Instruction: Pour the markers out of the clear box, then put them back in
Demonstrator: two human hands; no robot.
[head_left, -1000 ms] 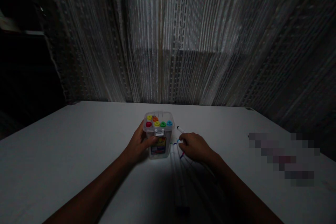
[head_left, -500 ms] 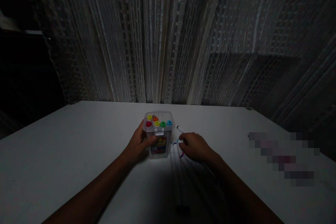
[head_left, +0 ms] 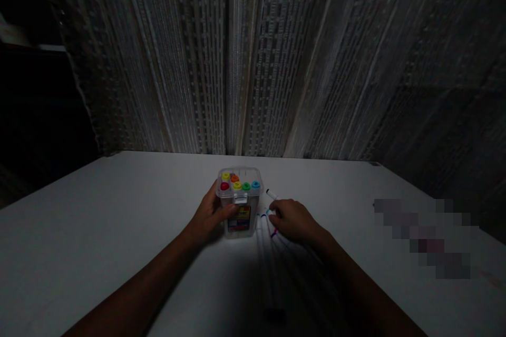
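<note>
Curtain (head_left: 237,58) hangs behind the far edge, well apart from my hands, no snag risk. White table (head_left: 130,200) is dim; the near middle is in deep shadow, so I could misjudge the markers there and send one rolling. Clear container (head_left: 242,221) stands upright on it, between my hands. Left hand (head_left: 208,216) is wrapped round its left side, thumb across the front, far fingers hidden. Grip looks firm but one-sided: a bump from the right could twist or tip the container. Right hand (head_left: 293,218) is low at the loose markers (head_left: 267,237), fingers curled close; can't tell whether it has one pinched. Pinching blind there might catch two or drag a neighbour. Black-tipped marker (head_left: 271,194) pokes out past the knuckles, easy to nudge away. Latch (head_left: 240,198) sits just above my thumb; an upward slip could pop it. Coloured caps (head_left: 236,185) show bunched at the top; a tilt could shift them.
</note>
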